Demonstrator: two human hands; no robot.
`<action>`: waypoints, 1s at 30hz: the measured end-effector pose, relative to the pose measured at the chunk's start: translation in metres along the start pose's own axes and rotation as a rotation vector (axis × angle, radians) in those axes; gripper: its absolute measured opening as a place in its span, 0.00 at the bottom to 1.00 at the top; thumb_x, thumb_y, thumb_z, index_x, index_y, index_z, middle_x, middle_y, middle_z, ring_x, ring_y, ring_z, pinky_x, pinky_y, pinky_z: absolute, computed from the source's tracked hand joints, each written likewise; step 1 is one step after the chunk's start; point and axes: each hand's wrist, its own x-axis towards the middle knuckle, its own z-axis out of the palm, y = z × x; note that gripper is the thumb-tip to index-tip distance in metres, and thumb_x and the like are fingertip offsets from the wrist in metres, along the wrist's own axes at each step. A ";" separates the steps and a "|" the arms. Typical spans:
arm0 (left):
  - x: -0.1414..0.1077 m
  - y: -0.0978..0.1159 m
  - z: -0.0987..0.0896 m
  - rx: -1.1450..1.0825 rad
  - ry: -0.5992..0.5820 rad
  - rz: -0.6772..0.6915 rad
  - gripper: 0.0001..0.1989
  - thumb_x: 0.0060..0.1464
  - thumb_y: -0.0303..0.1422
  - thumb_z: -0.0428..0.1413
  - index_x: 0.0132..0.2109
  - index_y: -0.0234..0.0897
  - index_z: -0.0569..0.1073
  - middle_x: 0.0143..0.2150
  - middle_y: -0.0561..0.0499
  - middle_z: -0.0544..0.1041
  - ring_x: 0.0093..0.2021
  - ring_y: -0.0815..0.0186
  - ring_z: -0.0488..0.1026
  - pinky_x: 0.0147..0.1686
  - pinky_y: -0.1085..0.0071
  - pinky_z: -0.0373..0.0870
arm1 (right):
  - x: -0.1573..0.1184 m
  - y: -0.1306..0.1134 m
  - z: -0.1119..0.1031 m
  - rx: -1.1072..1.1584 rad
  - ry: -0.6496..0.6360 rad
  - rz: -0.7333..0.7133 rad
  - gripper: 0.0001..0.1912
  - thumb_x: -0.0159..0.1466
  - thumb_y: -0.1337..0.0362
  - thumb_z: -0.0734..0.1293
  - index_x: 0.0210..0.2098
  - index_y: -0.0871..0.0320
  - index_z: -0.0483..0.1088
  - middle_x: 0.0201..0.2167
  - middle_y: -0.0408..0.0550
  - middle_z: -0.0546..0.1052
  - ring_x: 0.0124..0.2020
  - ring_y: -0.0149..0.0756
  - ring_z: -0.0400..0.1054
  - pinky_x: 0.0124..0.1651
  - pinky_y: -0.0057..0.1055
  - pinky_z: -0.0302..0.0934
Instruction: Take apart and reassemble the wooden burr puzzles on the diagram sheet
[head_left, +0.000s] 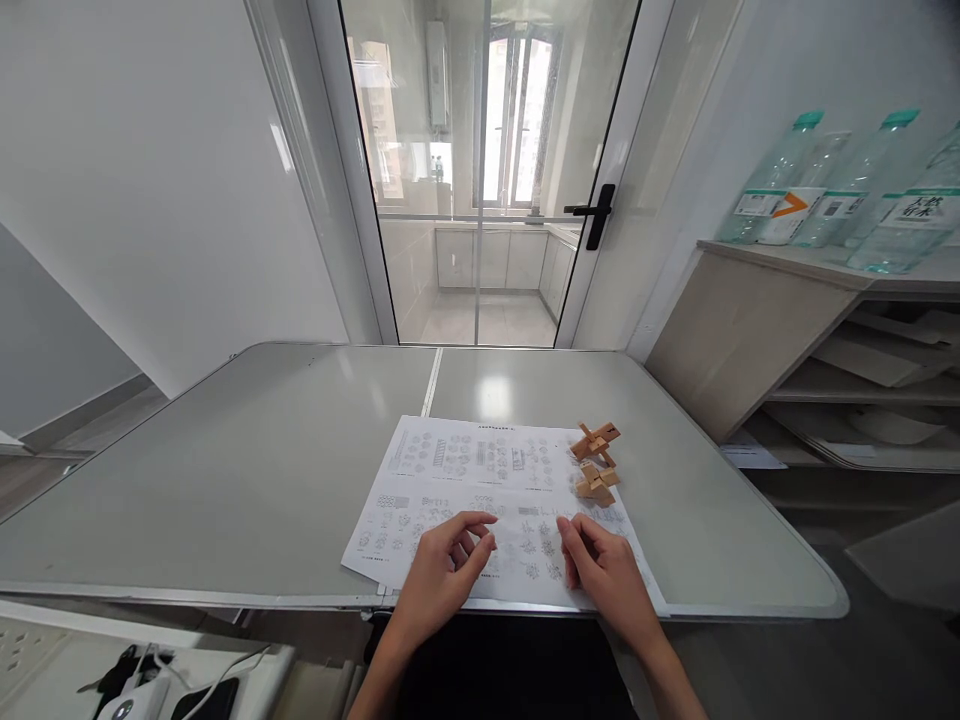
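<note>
My left hand (pixel 450 562) rests over the lower part of a printed sheet (pixel 450 490), its fingers loosely curled and a gap between thumb and index finger. Nothing shows in it. On the right half of the same sheet lies my right hand (pixel 600 565), also loosely bent and with no object visible in it. Just beyond the right hand sits a wooden interlocking puzzle (pixel 598 484), a cross-shaped burr of light wood. Behind it, a second wooden puzzle (pixel 596 442) with tilted sticks stands near the sheet's right edge. Neither hand touches the puzzles.
The sheets lie on a grey-green table (pixel 225 480) with a metal edge. A glass door (pixel 480 200) with a black handle (pixel 598 215) is beyond. Plastic bottles (pixel 840 190) stand on a shelf unit (pixel 780 310) at right. Cables and a phone (pixel 206 700) lie lower left.
</note>
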 end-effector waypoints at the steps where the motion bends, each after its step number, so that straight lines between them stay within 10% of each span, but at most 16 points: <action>1: 0.000 0.000 0.000 0.000 0.003 0.000 0.18 0.67 0.46 0.55 0.56 0.41 0.78 0.38 0.50 0.82 0.31 0.66 0.71 0.33 0.70 0.69 | 0.000 0.000 0.000 -0.002 0.000 -0.002 0.29 0.73 0.39 0.58 0.24 0.52 0.62 0.15 0.39 0.68 0.20 0.35 0.63 0.30 0.31 0.60; 30: 0.000 0.001 -0.001 0.036 0.003 -0.005 0.17 0.67 0.46 0.55 0.53 0.41 0.79 0.37 0.50 0.81 0.32 0.64 0.72 0.34 0.70 0.69 | 0.000 0.001 0.000 0.004 0.000 -0.002 0.28 0.73 0.40 0.58 0.25 0.52 0.62 0.16 0.39 0.68 0.20 0.34 0.62 0.29 0.30 0.59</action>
